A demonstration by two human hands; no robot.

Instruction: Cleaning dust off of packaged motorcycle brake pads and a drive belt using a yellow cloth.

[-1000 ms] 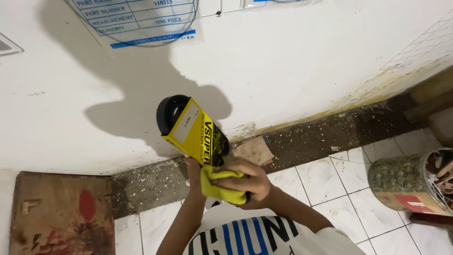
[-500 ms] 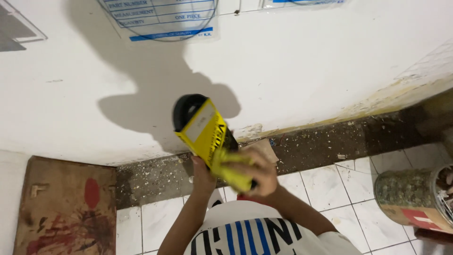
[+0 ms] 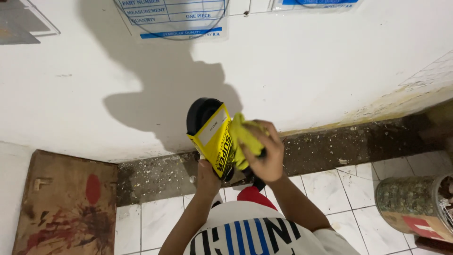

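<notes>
Yellow cloth (image 3: pixel 246 137) under R fingers (image 3: pixel 270 141)

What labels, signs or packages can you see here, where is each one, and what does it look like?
Yellow package: held by the left hand, flat, with black print and a white label patch.
Wall sheet: top centre, white with blue lines.
Second sheet: top right, blue and white, cut off.
Tin can: lower right, red and white label.

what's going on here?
A person stands facing a white wall, looking down. The left hand holds up a black round part in a yellow printed sleeve from below. The right hand presses a yellow cloth against its side. On the tiled floor are a stained wooden board at left and a speckled can at right.
</notes>
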